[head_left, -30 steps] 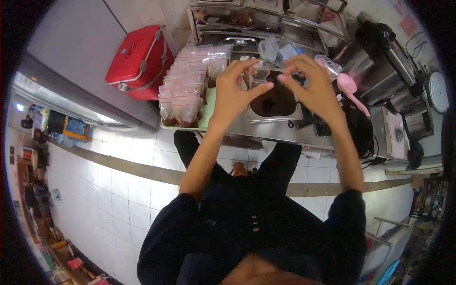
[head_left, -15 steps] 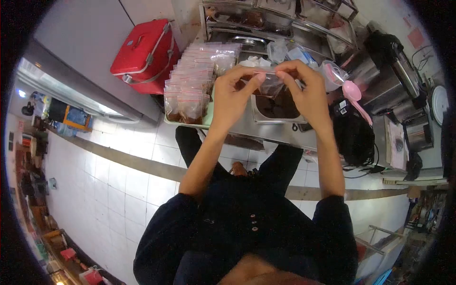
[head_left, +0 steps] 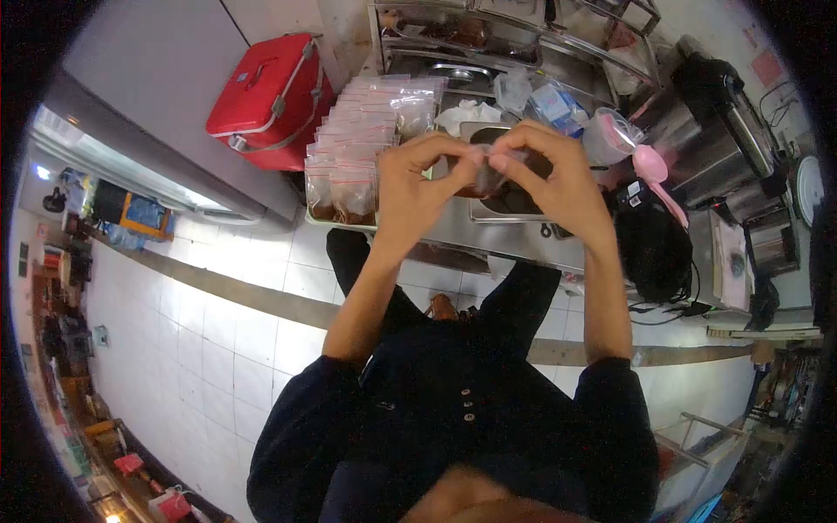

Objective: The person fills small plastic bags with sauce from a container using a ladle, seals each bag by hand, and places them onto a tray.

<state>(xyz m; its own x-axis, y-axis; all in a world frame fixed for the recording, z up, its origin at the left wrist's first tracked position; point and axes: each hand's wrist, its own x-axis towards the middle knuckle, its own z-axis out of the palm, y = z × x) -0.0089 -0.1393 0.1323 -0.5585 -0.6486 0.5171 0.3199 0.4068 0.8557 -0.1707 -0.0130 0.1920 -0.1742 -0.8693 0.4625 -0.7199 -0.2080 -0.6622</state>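
Note:
My left hand (head_left: 417, 185) and my right hand (head_left: 558, 181) are both closed in a pinch, thumbs and fingertips meeting at the top edge of a small clear zip bag (head_left: 481, 185). Something brown shows inside the bag, partly hidden by my fingers. Beneath and behind my hands is a rectangular metal pan (head_left: 516, 220) holding a dark brown substance. To the left of my left hand, filled zip bags (head_left: 353, 196) with red seal lines stand in rows on a light green tray (head_left: 311, 214).
A red cooler box (head_left: 270, 100) stands left of the bags. Behind the pan lie white tissue (head_left: 466, 115) and a blue-and-white packet (head_left: 558, 106). Right of it are a clear plastic tub (head_left: 603, 144), a pink ladle (head_left: 652, 166) and a black bag (head_left: 647, 253). A metal rack (head_left: 514, 48) rises behind.
My fingertips have come closer together along the bag's top edge. The bag is now lower and slightly left, more covered by my fingers. The view has shifted slightly.

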